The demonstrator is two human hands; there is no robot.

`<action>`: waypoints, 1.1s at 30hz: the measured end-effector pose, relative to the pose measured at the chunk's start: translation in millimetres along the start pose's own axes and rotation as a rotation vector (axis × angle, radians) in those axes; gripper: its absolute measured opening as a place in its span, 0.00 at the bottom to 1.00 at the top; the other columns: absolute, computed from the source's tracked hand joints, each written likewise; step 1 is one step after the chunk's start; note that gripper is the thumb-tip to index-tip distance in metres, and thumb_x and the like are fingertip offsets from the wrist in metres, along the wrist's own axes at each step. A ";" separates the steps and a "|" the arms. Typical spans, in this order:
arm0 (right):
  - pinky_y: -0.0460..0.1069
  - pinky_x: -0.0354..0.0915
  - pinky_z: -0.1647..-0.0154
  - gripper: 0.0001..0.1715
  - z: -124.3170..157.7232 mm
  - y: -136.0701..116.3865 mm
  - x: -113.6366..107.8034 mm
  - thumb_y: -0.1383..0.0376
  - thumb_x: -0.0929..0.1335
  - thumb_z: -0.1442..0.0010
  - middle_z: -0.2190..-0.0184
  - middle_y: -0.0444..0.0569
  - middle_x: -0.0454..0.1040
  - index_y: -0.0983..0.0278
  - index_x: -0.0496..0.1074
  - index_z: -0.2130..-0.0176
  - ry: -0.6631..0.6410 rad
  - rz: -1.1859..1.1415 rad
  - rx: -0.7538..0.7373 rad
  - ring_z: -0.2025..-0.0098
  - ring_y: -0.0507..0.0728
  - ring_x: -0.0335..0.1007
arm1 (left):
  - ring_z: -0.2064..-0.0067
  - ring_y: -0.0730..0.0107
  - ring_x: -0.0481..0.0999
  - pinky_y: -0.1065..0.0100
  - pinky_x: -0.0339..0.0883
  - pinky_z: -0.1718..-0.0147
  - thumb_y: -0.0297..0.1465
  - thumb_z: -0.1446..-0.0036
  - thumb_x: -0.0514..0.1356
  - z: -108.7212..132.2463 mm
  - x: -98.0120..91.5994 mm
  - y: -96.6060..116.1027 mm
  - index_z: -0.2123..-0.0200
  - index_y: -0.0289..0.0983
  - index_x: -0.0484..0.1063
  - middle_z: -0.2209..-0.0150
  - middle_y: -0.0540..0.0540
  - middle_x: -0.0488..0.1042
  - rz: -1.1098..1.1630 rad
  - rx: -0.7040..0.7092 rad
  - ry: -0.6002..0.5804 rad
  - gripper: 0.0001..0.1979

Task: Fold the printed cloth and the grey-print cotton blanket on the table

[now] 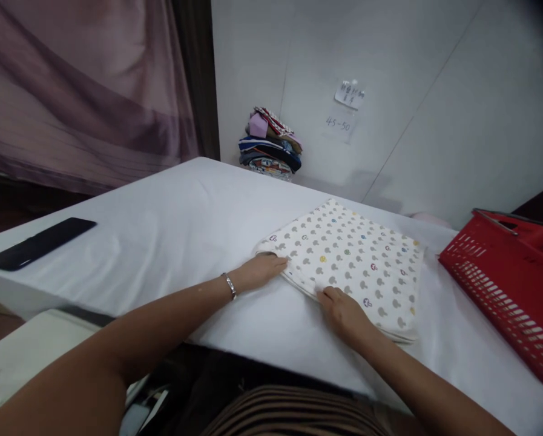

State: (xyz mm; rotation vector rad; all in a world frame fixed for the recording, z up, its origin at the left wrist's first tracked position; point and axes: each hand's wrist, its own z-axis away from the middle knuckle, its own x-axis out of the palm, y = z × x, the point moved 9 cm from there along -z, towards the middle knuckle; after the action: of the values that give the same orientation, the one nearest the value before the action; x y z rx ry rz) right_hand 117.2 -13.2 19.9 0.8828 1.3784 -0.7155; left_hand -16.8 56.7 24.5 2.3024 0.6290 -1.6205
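Observation:
A folded white cloth [350, 251] lies on the table, printed with grey mushroom shapes and a few yellow, green, blue and purple ones. My left hand [263, 270], with a bracelet on its wrist, is at the cloth's near left corner, fingers closed over the edge. A small dark gap shows under the fold there. Farther right along the same near edge, my right hand [344, 312] has bent fingers pinching the border. Parts of the fingers of both hands are hidden.
A red plastic basket [502, 290] stands at the table's right side. On the left end of the white-covered table [162, 224] lies a black phone [39, 242]. Behind the far edge is a stack of folded clothes [271, 145] against the wall. A pink curtain [85, 79] hangs at left.

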 end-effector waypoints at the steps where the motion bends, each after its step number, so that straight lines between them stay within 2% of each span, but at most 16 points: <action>1: 0.49 0.57 0.64 0.16 1.0 2.1 -4.8 0.76 0.57 0.41 0.63 0.52 0.69 0.64 0.69 0.61 0.013 -0.021 0.008 0.63 0.57 0.63 | 0.55 0.67 0.72 0.64 0.64 0.56 0.23 0.38 0.46 0.5 -1.0 -0.7 0.49 0.37 0.66 0.49 0.42 0.70 -0.026 -0.015 0.014 0.17; 5: 0.48 0.58 0.63 0.17 5.2 3.8 -13.0 0.74 0.56 0.39 0.61 0.52 0.70 0.63 0.68 0.57 0.033 -0.106 0.000 0.62 0.57 0.64 | 0.56 0.68 0.71 0.63 0.64 0.57 0.21 0.39 0.46 2.6 -7.0 -0.8 0.51 0.37 0.66 0.50 0.43 0.71 -0.062 -0.036 0.079 0.17; 12: 0.48 0.59 0.61 0.21 2.7 6.9 3.7 0.77 0.58 0.46 0.59 0.51 0.71 0.62 0.68 0.56 0.014 -0.165 -0.009 0.59 0.57 0.65 | 0.54 0.69 0.70 0.65 0.62 0.55 0.23 0.38 0.47 7.8 -2.3 -1.9 0.51 0.38 0.66 0.50 0.46 0.71 -0.026 -0.013 0.039 0.15; 17: 0.48 0.59 0.64 0.22 -0.3 1.0 11.3 0.78 0.59 0.47 0.61 0.53 0.70 0.64 0.67 0.55 0.025 -0.062 0.025 0.60 0.58 0.65 | 0.52 0.70 0.69 0.66 0.61 0.52 0.23 0.38 0.48 10.9 2.2 -6.3 0.51 0.39 0.67 0.48 0.48 0.71 0.025 -0.051 0.020 0.16; 23: 0.49 0.59 0.66 0.20 -4.6 -7.4 15.3 0.80 0.59 0.48 0.64 0.54 0.70 0.65 0.68 0.59 0.046 0.059 0.034 0.64 0.59 0.65 | 0.47 0.70 0.68 0.66 0.60 0.50 0.23 0.40 0.49 16.3 -2.0 -16.6 0.47 0.40 0.64 0.44 0.46 0.67 0.058 -0.130 0.004 0.19; 27: 0.48 0.58 0.66 0.19 -8.0 1.8 15.0 0.80 0.59 0.50 0.64 0.52 0.70 0.64 0.68 0.63 -0.024 -0.020 0.043 0.64 0.57 0.65 | 0.47 0.67 0.67 0.65 0.60 0.50 0.22 0.41 0.48 23.9 -3.5 -26.6 0.46 0.38 0.63 0.43 0.43 0.65 0.017 -0.163 -0.006 0.19; 33: 0.46 0.56 0.67 0.15 -12.0 11.7 8.9 0.78 0.59 0.52 0.65 0.50 0.68 0.64 0.67 0.66 -0.137 -0.200 0.014 0.65 0.55 0.65 | 0.49 0.67 0.68 0.65 0.62 0.52 0.26 0.37 0.45 28.3 -3.4 -43.2 0.46 0.40 0.62 0.46 0.44 0.67 0.028 -0.232 0.052 0.18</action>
State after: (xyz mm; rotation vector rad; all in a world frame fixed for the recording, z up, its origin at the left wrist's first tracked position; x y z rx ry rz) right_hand 121.8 3.7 12.5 0.6992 1.3517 -0.9223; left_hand -62.1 81.2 19.5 2.1793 0.7509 -1.3982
